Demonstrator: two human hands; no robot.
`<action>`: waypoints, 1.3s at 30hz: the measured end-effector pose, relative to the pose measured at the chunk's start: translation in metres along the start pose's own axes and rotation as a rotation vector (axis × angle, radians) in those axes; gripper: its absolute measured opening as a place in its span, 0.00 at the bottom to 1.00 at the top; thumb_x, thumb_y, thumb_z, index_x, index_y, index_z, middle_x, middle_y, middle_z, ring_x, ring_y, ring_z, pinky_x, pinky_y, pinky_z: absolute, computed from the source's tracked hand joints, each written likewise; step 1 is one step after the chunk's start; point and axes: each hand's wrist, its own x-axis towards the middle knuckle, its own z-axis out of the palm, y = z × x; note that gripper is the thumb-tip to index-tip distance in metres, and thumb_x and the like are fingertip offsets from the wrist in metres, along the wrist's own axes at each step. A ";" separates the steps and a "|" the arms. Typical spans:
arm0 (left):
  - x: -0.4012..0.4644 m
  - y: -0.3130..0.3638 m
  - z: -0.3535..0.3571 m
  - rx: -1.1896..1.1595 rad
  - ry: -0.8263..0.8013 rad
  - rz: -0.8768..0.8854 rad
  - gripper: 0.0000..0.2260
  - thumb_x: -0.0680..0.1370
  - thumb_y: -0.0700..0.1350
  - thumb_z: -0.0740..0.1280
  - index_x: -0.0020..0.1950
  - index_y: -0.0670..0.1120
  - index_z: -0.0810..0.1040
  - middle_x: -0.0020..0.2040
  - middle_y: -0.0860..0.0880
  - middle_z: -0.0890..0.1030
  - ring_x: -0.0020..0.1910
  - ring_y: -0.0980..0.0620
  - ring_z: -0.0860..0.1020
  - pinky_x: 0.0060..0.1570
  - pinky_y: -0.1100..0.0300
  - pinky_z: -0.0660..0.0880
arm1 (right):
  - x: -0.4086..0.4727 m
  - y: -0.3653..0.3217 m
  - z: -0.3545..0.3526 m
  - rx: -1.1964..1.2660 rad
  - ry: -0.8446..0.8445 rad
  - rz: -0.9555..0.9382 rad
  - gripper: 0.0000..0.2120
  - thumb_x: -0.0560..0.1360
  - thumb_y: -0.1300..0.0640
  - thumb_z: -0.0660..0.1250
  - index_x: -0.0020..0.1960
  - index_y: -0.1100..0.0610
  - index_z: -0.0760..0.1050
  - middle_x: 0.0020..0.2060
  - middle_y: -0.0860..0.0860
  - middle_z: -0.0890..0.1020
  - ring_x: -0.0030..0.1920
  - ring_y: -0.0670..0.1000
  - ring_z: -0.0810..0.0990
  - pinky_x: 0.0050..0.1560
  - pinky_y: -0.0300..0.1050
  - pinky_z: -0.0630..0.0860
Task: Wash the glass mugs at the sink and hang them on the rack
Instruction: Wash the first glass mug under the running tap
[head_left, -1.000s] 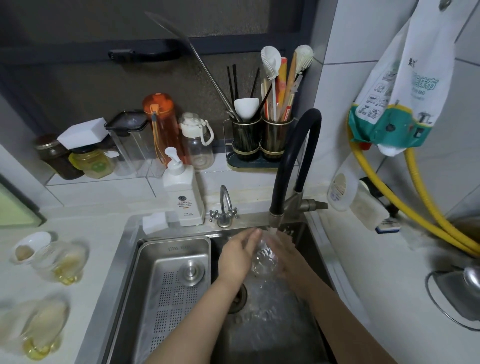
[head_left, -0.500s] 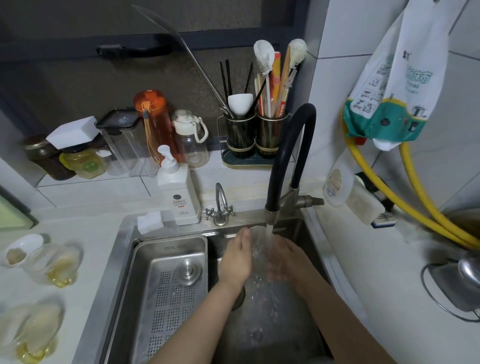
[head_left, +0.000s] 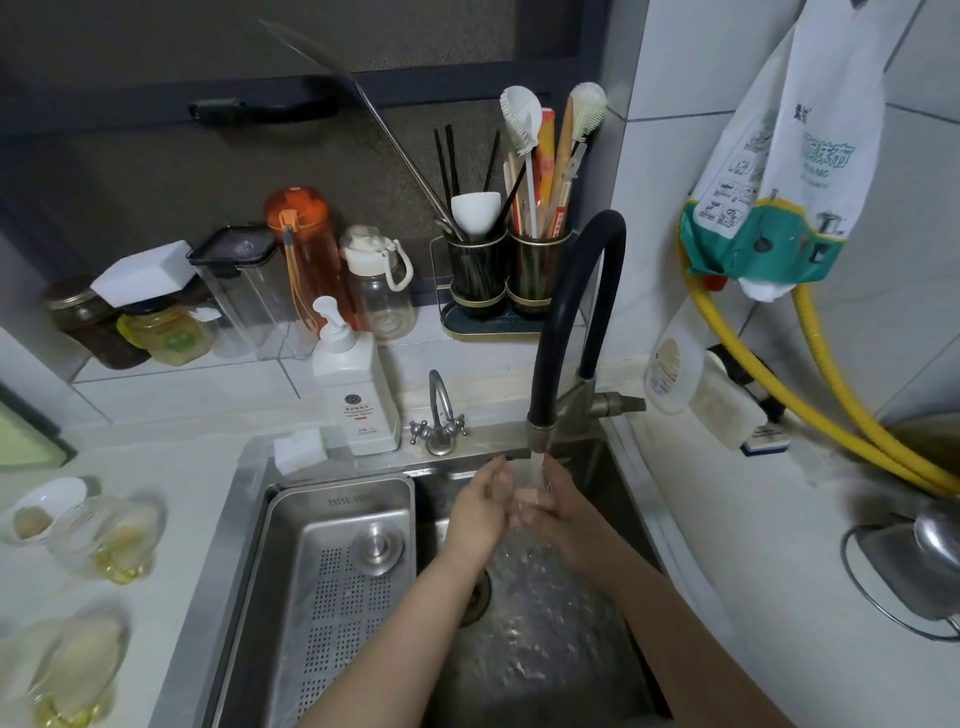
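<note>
just hands (head_left: 519, 501) under faucet (head_left: 576, 312)

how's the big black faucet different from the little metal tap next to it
The black faucet is tall, with a dark hose-like arch; the small metal tap is short, bare metal, with two cross handles. The black faucet is running water onto the hands; the small tap shows no stream. The black faucet stands right of the small tap. Both curve over and sit on the sink's back ledge.
</note>
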 end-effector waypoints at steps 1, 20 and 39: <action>0.000 -0.002 -0.001 -0.023 -0.017 -0.029 0.16 0.82 0.47 0.59 0.70 0.49 0.69 0.66 0.47 0.76 0.62 0.48 0.76 0.64 0.53 0.73 | -0.001 -0.001 -0.003 -0.025 -0.025 -0.029 0.28 0.77 0.64 0.63 0.72 0.49 0.58 0.62 0.50 0.75 0.57 0.42 0.79 0.56 0.37 0.77; -0.001 0.002 0.004 -0.230 -0.044 -0.207 0.08 0.77 0.58 0.64 0.53 0.58 0.79 0.50 0.50 0.82 0.45 0.49 0.83 0.42 0.44 0.82 | -0.007 -0.015 -0.014 -0.995 -0.014 -0.400 0.16 0.79 0.46 0.57 0.60 0.52 0.75 0.53 0.46 0.82 0.56 0.45 0.77 0.68 0.35 0.59; 0.002 -0.007 0.003 -0.203 -0.024 -0.123 0.17 0.75 0.59 0.68 0.61 0.55 0.77 0.54 0.50 0.80 0.49 0.48 0.82 0.32 0.54 0.81 | 0.010 -0.050 0.003 -1.065 -0.305 -0.007 0.17 0.78 0.60 0.61 0.66 0.63 0.69 0.61 0.59 0.75 0.64 0.58 0.72 0.61 0.45 0.66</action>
